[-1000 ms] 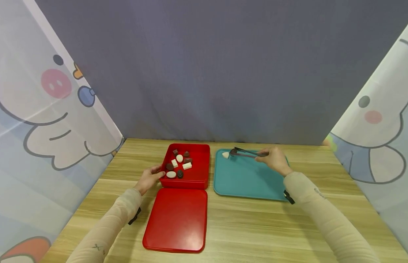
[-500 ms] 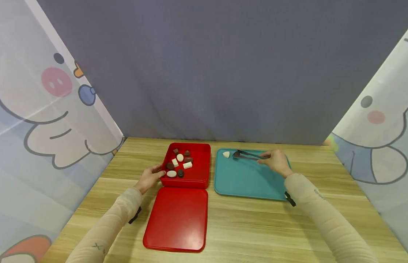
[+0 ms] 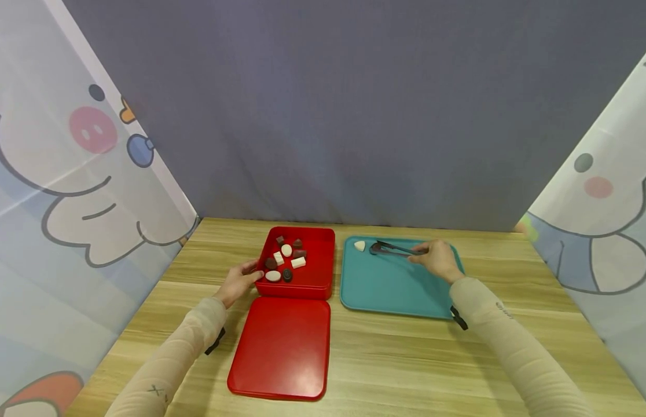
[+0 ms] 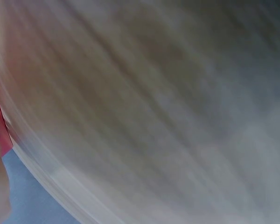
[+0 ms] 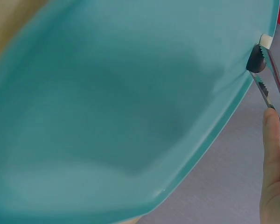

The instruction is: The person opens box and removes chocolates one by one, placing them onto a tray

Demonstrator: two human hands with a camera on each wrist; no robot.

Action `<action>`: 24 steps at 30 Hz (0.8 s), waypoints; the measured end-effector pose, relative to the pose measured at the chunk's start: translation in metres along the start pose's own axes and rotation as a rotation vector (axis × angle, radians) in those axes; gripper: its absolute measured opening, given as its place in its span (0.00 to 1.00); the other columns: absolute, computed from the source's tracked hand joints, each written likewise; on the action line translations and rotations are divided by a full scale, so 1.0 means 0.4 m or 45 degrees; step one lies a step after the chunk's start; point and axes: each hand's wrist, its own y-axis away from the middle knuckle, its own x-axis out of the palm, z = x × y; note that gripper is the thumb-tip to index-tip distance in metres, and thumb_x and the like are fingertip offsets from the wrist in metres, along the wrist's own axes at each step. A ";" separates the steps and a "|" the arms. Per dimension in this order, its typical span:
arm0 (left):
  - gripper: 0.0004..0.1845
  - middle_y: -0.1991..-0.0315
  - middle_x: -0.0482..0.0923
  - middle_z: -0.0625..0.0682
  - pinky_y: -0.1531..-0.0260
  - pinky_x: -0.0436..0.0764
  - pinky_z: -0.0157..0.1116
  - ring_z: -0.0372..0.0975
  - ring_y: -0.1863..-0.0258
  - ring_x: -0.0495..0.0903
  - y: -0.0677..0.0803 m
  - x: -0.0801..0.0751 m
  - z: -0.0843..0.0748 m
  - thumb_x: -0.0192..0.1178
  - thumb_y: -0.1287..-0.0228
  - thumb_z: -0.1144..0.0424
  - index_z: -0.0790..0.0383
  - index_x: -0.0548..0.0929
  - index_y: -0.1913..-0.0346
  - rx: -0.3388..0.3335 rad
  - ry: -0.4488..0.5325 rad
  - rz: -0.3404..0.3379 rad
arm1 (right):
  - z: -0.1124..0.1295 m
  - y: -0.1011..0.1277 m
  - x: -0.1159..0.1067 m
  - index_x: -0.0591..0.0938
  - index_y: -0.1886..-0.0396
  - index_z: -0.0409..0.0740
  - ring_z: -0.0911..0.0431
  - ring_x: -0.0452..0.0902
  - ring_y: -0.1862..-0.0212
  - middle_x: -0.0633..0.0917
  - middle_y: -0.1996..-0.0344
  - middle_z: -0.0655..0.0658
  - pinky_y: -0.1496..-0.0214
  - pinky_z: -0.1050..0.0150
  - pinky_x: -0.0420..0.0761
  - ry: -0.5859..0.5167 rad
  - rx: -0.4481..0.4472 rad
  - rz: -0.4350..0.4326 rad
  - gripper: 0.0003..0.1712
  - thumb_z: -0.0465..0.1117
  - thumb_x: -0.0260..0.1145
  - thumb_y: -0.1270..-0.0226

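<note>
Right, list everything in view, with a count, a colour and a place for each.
Tray: 1, teal, on the table
Box: 1, red, left of the tray
Boxed dark pieces: 5, brown to black, inside the box
Boxed white pieces: 4, white, inside the box
Lid: 1, red, nearer side of the box
Lone white piece: 1, white, tray's far left corner
Tongs: 1, dark, over the tray
Lone dark piece: 1, dark brown, between the tongs' tips
Table: 1, light wood, under all these
Backdrop: 1, grey, behind
Cartoon cloths: 2, pale, either side
Wrist devices: 2, black, one per wrist
Sleeves: 2, beige, on the arms
Left hand: 1, bare, gripping the box's left edge
Right hand: 1, bare, holding the tongs
</note>
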 end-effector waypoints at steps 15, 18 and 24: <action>0.28 0.35 0.62 0.66 0.42 0.69 0.46 0.54 0.38 0.65 -0.006 0.001 0.008 0.52 0.33 0.63 0.69 0.60 0.33 -0.001 -0.009 -0.004 | -0.002 0.002 0.002 0.81 0.50 0.39 0.41 0.75 0.51 0.79 0.49 0.34 0.56 0.51 0.79 -0.005 0.070 0.022 0.23 0.46 0.67 0.43; 0.29 0.34 0.60 0.66 0.41 0.69 0.47 0.54 0.37 0.64 -0.006 0.000 0.006 0.51 0.33 0.62 0.69 0.59 0.32 -0.014 -0.016 0.003 | -0.003 0.002 0.003 0.81 0.50 0.39 0.41 0.75 0.51 0.79 0.49 0.34 0.55 0.50 0.78 -0.004 0.077 0.022 0.23 0.46 0.68 0.43; 0.28 0.34 0.59 0.67 0.41 0.68 0.48 0.56 0.37 0.63 0.007 -0.001 -0.021 0.51 0.33 0.65 0.71 0.59 0.33 -0.042 0.022 0.023 | -0.009 0.002 0.006 0.81 0.50 0.38 0.41 0.75 0.51 0.79 0.49 0.34 0.55 0.50 0.78 0.002 0.056 0.016 0.23 0.46 0.67 0.43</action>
